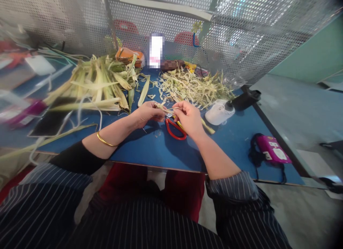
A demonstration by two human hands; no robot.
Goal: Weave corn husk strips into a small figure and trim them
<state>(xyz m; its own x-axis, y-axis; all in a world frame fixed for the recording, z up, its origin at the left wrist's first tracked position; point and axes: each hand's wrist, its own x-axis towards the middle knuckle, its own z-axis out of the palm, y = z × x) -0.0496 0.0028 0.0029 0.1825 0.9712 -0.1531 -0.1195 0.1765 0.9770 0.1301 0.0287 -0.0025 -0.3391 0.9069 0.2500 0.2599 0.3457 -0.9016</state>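
Over the blue table, my left hand (151, 114) is closed round a small bundle of pale husk strips (161, 106). My right hand (189, 117) pinches a thin strand of husk (173, 108) beside it, so the two hands nearly meet. Beneath them lies a pair of scissors with red handles (177, 130); the blades are mostly hidden by the hands. A yellowish stalk (208, 127) pokes out past my right hand. Behind the hands, a heap of shredded husk (193, 86) spreads over the table, and long whole corn husks (99, 81) are piled to the left.
A perforated metal screen (160, 20) stands along the back. Right of my hands are a white spool (219, 112), a black cylinder (246, 99) and a purple box (273, 149) with a black cord. An orange packet (130, 56) and a lit phone (155, 50) sit at the back.
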